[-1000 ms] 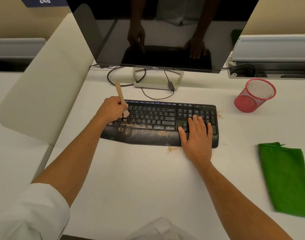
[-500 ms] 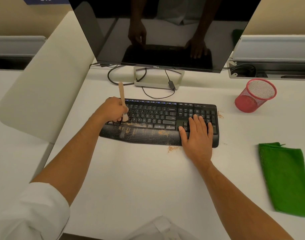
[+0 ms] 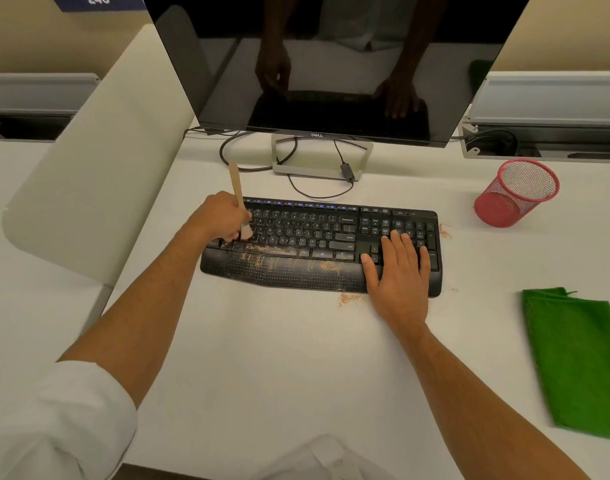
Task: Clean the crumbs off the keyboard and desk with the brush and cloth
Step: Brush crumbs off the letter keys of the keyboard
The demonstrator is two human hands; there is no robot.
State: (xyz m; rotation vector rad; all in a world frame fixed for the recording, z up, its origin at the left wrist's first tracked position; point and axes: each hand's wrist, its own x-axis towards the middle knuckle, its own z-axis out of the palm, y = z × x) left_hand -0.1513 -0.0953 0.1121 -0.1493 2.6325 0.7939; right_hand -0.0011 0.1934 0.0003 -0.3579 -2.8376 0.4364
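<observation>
Keyboard (image 3: pixel 317 244): black, long axis running nine o'clock to three o'clock across the desk (image 3: pixel 262 375), in front of the monitor (image 3: pixel 331 64).

Crumbs (image 3: pixel 262 252): tan scatter along the bottom key row and palm rest, left of centre; a second patch on the rest toward the right; a small heap on the desk just beside the keyboard's near edge at six o'clock; another spot just off its three o'clock end.

Brush (image 3: pixel 239 202): wooden handle tilted toward eleven o'clock, bristle end down on the keys at the keyboard's left part. The main crumb band lies at about four to five o'clock from the bristles, near.

Left hand (image 3: pixel 220 216): fingers curled round the brush handle, nearer hand to the crumbs.

Right hand (image 3: pixel 398 268): flat, fingers straight and spread, pressing the keyboard's right end, probably steadying it.

Cloth (image 3: pixel 577 358): green, folded, lying at four o'clock from the keyboard, well apart, untouched.

Mesh cup (image 3: pixel 518 192): red, at two o'clock.
</observation>
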